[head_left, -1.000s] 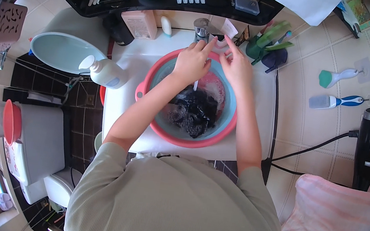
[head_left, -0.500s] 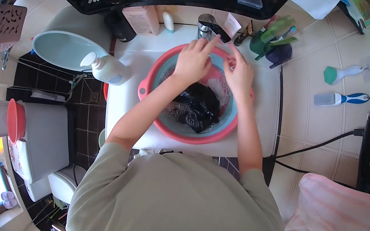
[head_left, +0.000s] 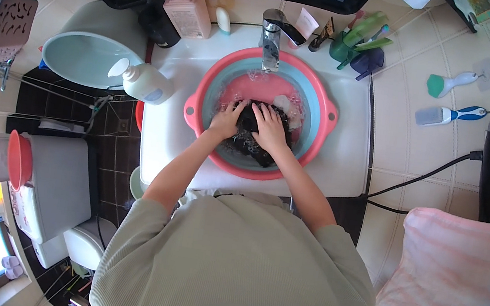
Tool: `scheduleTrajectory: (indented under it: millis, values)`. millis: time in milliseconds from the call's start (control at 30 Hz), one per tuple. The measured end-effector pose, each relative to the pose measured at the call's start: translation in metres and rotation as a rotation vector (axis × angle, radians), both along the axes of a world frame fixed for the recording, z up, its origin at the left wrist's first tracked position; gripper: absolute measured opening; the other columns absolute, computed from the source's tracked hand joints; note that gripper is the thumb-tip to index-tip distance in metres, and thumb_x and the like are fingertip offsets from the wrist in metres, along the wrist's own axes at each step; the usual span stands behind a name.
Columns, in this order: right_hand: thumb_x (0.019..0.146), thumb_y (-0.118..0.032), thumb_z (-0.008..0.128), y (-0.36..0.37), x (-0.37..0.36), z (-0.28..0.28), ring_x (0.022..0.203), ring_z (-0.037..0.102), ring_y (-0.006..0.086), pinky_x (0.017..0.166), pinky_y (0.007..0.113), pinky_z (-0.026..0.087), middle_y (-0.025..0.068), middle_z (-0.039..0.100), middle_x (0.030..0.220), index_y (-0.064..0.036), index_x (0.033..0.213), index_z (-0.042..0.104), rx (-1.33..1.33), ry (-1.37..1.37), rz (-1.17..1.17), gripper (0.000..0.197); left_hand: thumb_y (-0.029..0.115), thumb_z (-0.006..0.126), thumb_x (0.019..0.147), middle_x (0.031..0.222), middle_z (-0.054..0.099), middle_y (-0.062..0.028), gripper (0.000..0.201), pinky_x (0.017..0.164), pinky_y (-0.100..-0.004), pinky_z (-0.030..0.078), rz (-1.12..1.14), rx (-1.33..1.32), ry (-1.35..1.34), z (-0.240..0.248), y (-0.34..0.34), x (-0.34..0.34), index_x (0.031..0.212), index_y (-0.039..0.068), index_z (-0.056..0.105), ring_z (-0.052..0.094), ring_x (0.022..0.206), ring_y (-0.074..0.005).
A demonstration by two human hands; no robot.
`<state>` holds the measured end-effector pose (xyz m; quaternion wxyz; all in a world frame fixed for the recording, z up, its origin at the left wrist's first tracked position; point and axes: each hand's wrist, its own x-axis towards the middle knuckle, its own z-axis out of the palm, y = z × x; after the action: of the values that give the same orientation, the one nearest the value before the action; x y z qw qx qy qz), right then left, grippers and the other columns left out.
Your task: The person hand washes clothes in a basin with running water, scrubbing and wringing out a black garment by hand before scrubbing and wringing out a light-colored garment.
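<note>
left hand [head_left: 224, 122] and right hand [head_left: 269, 129], fingers loosely spread, press the black cloth [head_left: 246, 143] in the pink-rimmed basin [head_left: 242, 172]; whether they grip, i can't tell. seemingly mid-handwash; next calls for gathering a fold.

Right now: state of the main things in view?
Black cloth: bunched in water
Left hand: touching cloth
Right hand: fingers spread on cloth
Pink-rimmed basin: holding water
Faucet: spout over basin; flow unclear
Pump bottle: standing
Blue-handled brush: hanging on wall

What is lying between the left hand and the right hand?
The head view shows black cloth in the pink-rimmed basin between left hand and right hand.
</note>
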<state>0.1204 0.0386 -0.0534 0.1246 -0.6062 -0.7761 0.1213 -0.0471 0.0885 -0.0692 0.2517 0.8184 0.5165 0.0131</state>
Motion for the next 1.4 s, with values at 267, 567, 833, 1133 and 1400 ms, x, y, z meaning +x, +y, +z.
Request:
scheduleTrajectory:
  millis: [267,567,833,1133,1400]
  values:
    - [0.085,-0.04,0.05,0.032,0.033,-0.001,0.087,0.06,0.0371,0.079,0.041,0.045,0.0215,0.063,0.09,-0.0059,0.107,0.059,-0.226,0.335,-0.425,0.042,0.012,0.066,0.071,0.078,0.064,-0.0108,0.024,0.074,-0.0328,0.048,0.405,-0.108,-0.851,-0.008,0.031,-0.021,0.092,0.002,0.06,0.063,0.087,-0.0247]
    - [0.093,-0.049,0.023,0.006,0.029,0.008,0.112,0.05,0.029,0.094,0.033,0.034,0.0245,0.057,0.11,0.0095,0.11,0.051,-0.334,0.749,-0.498,0.067,0.041,0.068,0.076,0.099,0.057,-0.0107,0.055,0.077,-0.03,0.046,0.542,-0.739,-0.868,0.052,0.0,0.024,0.11,0.002,0.048,0.056,0.092,-0.0188]
    - [0.088,-0.037,0.051,-0.006,0.027,-0.006,0.071,0.057,0.0155,0.065,0.031,0.042,0.0128,0.061,0.072,0.0074,0.082,0.059,-0.301,1.039,-0.414,0.045,0.038,0.064,0.079,0.113,0.053,-0.0131,0.062,0.091,-0.0305,0.039,0.439,-0.744,-0.91,0.016,-0.006,0.024,0.119,-0.005,0.043,0.049,0.108,-0.0198]
    - [0.064,-0.037,0.072,0.013,0.065,0.028,0.097,0.058,0.0289,0.082,0.04,0.046,0.0151,0.06,0.107,-0.0077,0.109,0.055,-0.307,0.182,-0.448,0.056,0.038,0.066,0.07,0.102,0.061,-0.019,0.06,0.082,-0.0382,0.047,0.293,-0.239,-0.161,0.01,0.011,-0.01,0.116,0.003,0.051,0.059,0.097,-0.0297]
    - [0.07,-0.021,0.063,0.036,0.052,-0.016,0.083,0.061,0.0321,0.077,0.038,0.049,0.0193,0.063,0.094,-0.0035,0.105,0.057,-0.327,0.076,-0.482,0.04,0.036,0.065,0.071,0.107,0.059,-0.0182,0.06,0.085,-0.0395,0.046,0.334,-0.125,0.05,-0.005,0.013,0.019,0.12,0.005,0.048,0.057,0.099,-0.0306]
